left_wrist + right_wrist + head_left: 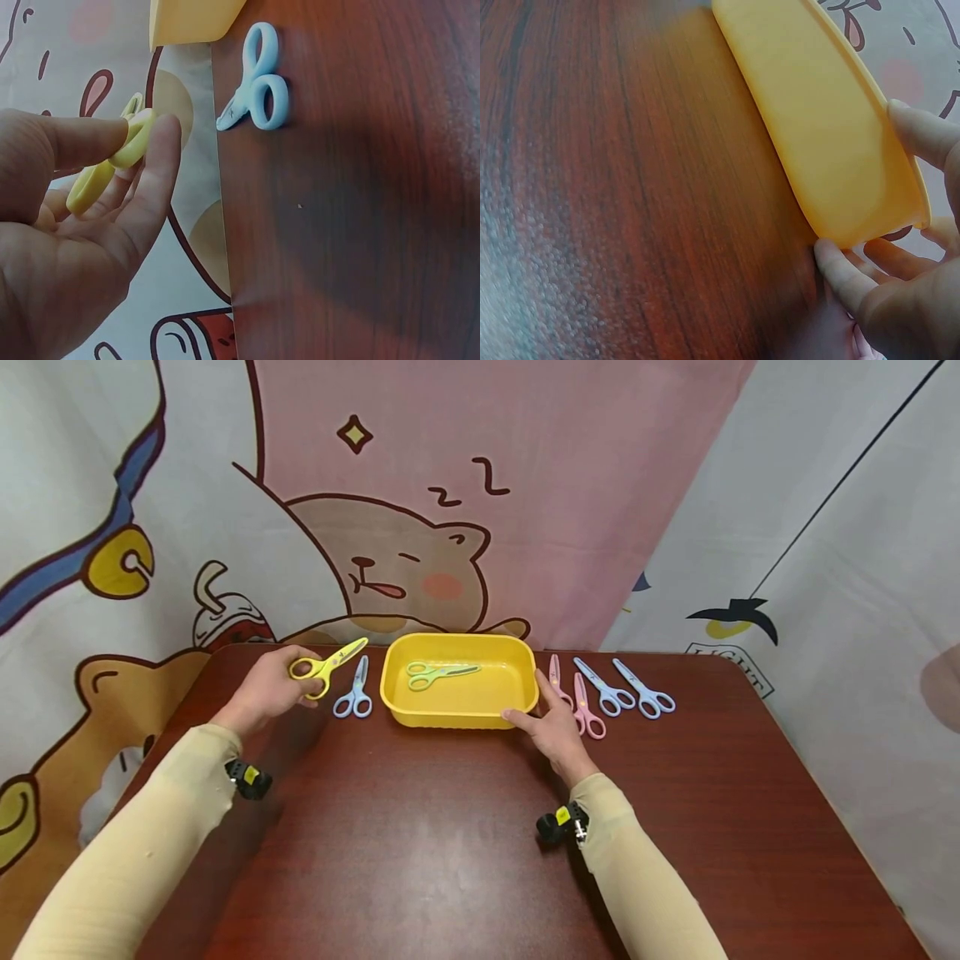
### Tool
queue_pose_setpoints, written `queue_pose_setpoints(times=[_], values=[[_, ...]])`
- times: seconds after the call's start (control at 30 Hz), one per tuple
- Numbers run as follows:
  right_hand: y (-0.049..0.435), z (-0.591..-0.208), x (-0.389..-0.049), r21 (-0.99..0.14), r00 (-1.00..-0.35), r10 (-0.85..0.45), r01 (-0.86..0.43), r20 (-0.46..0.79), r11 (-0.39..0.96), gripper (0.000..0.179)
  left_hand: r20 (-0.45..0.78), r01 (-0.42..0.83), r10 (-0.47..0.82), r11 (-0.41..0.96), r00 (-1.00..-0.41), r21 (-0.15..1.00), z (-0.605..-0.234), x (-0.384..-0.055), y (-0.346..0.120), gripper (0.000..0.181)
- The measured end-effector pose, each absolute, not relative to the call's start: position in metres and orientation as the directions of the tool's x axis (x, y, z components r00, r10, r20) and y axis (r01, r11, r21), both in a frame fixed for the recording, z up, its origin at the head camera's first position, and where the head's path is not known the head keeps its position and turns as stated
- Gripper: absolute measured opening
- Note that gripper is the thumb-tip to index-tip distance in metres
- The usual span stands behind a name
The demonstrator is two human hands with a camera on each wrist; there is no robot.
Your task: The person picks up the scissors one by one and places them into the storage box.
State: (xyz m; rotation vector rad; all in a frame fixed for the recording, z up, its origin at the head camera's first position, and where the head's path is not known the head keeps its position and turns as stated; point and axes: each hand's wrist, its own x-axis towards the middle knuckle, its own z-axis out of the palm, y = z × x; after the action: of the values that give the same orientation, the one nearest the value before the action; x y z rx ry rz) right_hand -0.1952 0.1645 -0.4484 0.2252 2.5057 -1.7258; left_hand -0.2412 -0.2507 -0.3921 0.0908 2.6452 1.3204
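Note:
My left hand (268, 690) pinches yellow scissors (327, 668) by a handle loop between thumb and fingers, raised above the table's back left, blades pointing up and right. Blue scissors (354, 695) lie on the table just right of that hand. At the back middle stands a yellow plastic tray (459, 720), with green scissors (442, 673) lying inside it. My right hand (557, 732) grips the tray's right front corner. In the right wrist view its thumb (922, 131) is at the rim and its other fingers (847, 279) reach round the end wall and lower corner.
Right of the tray, partly behind my right hand, lie two pink scissors (589, 714). Further right are two pairs of blue scissors (606, 692). A printed cloth (420, 552) hangs behind the table's back edge. The brown wooden table (420, 835) stretches toward me.

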Motion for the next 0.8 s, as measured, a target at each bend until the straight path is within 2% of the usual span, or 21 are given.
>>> queue_pose_setpoints(times=[0.8], values=[[0.163,-0.446,-0.195,-0.918,-0.980,0.079,0.198,-0.182,0.343,0.098,-0.089,0.047,0.209,0.570,-0.974,0.820,-0.379,-0.241,-0.230,0.043]])
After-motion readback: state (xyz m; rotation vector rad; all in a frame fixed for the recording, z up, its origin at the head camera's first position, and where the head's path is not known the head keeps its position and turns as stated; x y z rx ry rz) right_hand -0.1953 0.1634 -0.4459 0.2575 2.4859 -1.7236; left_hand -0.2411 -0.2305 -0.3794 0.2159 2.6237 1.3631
